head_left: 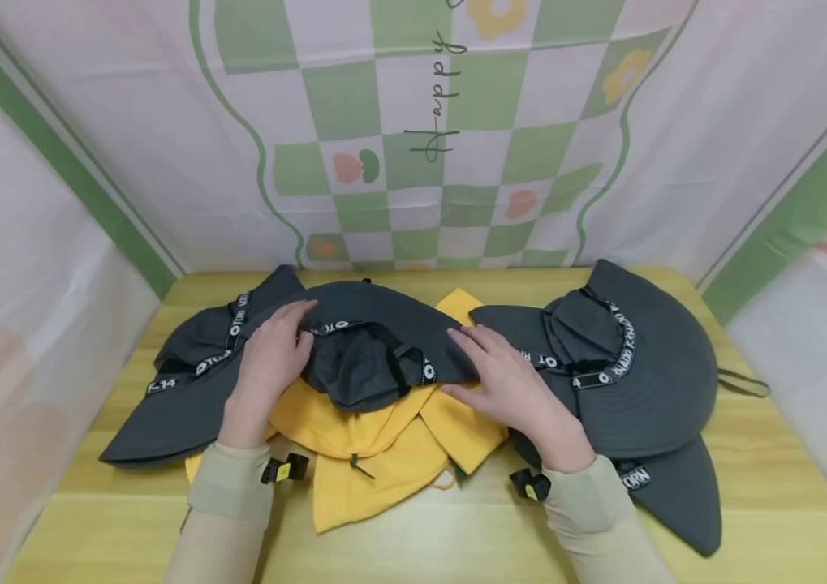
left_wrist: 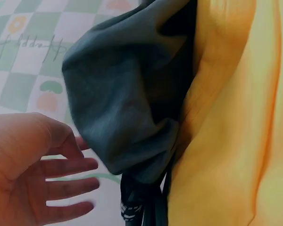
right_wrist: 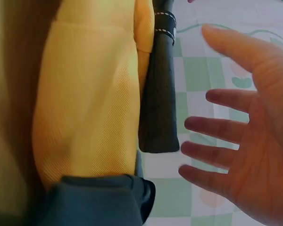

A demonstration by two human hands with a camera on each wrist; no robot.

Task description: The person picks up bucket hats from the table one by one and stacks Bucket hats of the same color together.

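Note:
A dark grey bucket hat (head_left: 355, 373) with a black-and-white lettered band lies in the middle, overlapping yellow hats (head_left: 384, 478). At its left end is my left hand (head_left: 274, 353), fingers spread and slightly bent, with nothing gripped. My right hand (head_left: 508, 385) hovers by the brim's right end, palm facing inward. In the right wrist view the right hand's fingers (right_wrist: 217, 127) are straight and apart from the dark brim (right_wrist: 160, 108). The left wrist view shows the left fingers (left_wrist: 73, 188) beside the hat's crown (left_wrist: 118, 94).
Another dark hat (head_left: 179, 414) sits at the left of the wooden table (head_left: 764, 503). More dark hats (head_left: 661, 365) are piled at the right, one with a cord loop (head_left: 745, 383) sticking out. Behind the table hangs a green-and-white checked cloth (head_left: 471, 203).

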